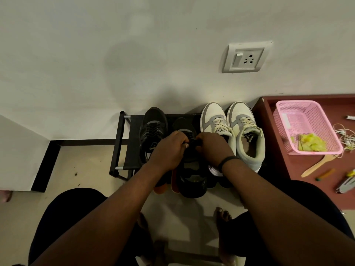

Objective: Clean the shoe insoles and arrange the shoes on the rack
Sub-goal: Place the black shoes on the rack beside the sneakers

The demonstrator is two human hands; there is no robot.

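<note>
4 shoes on the black rack [132,131]: 2 dark sneakers, 2 white/grey sneakers. Left dark sneaker [153,129] sits at the rack's left part, toe to the wall, heel toward the person. 2nd dark sneaker [189,169] is mid-rack just beside it, same long axis, wall to person, heel hanging over the front edge; its toe shows past the hands. White/grey pair [230,127] stands side by side at the right end, toes to the wall, openings facing the cam.

2 hands on the 2nd dark sneaker. Left hand [169,150] has fingers curled onto the lace/tongue area; right hand [213,148], black band on the wrist, fingers likewise curled in and gripping there. Exactly what the fingertips pinch, laces or tongue, can't tell: too dark and the knuckles cover it.

Under the rack's front edge, orange-ish flat shapes [165,186], maybe insoles or soles, mostly hidden by forearm + shoe; count unclear.

Right: red-brown table [278,150], cut off by the frame edge, w/ 1 pink mesh basket [299,112] holding 1 yellow cloth [312,144], 1 wooden spatula [318,164], tangled white cable [345,135], 1 stapler [345,186] partly cut off. 1 wall socket [246,58] above the shoes
</note>
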